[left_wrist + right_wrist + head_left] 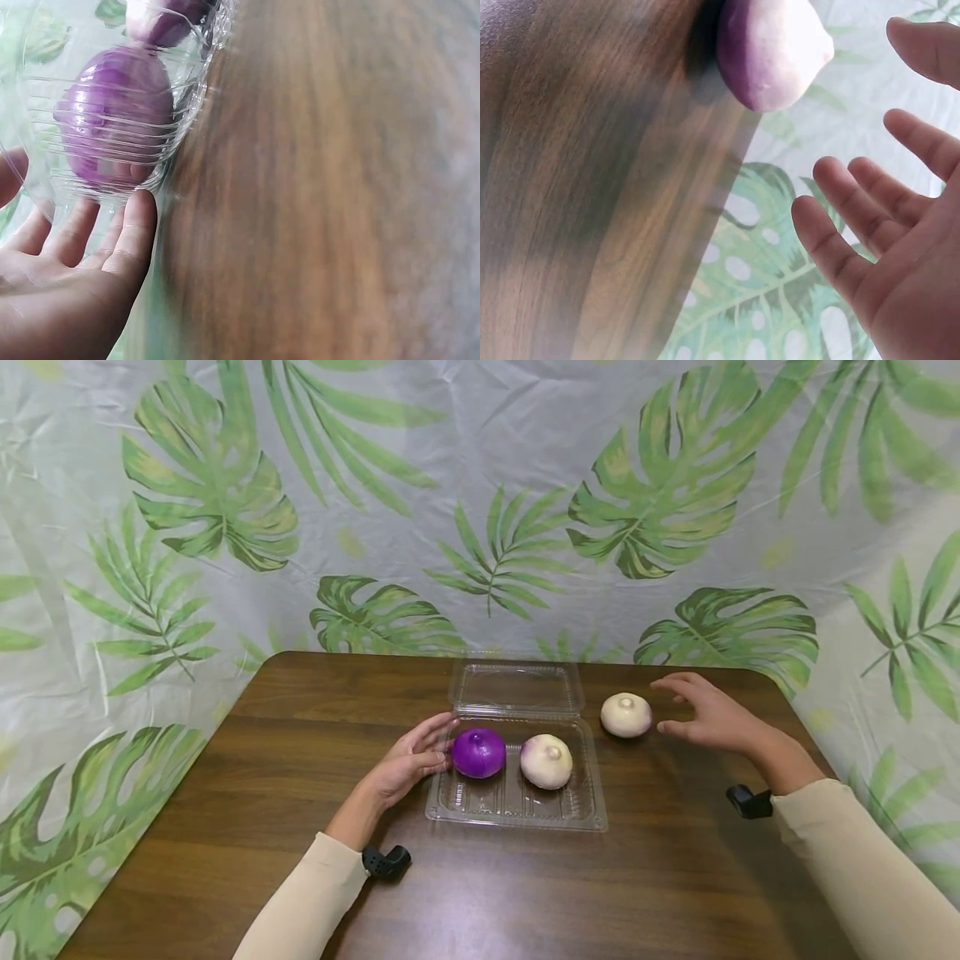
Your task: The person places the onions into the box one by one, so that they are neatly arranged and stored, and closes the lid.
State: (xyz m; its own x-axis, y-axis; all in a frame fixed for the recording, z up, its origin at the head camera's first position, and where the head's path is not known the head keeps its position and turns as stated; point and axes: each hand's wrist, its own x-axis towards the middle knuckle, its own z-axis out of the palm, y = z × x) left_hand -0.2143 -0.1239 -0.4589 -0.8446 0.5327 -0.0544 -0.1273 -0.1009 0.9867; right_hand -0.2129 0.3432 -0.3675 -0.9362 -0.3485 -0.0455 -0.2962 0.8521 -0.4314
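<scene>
While the right hand [708, 714] gapes beside the loose turnip [626, 716] at centre-right, a knock could roll it; the left hand [408, 764], loosely spread, could jolt the clamshell container [517, 820].

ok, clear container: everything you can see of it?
Clear, glossy, plastic-looking container, its base ribbed, resting on the table; lid open on the far side, tilt unclear. Inside, a purple bulb sits left, a white-and-purple bulb right. The fingers of the left hand are at its left side, apparently touching.
</scene>
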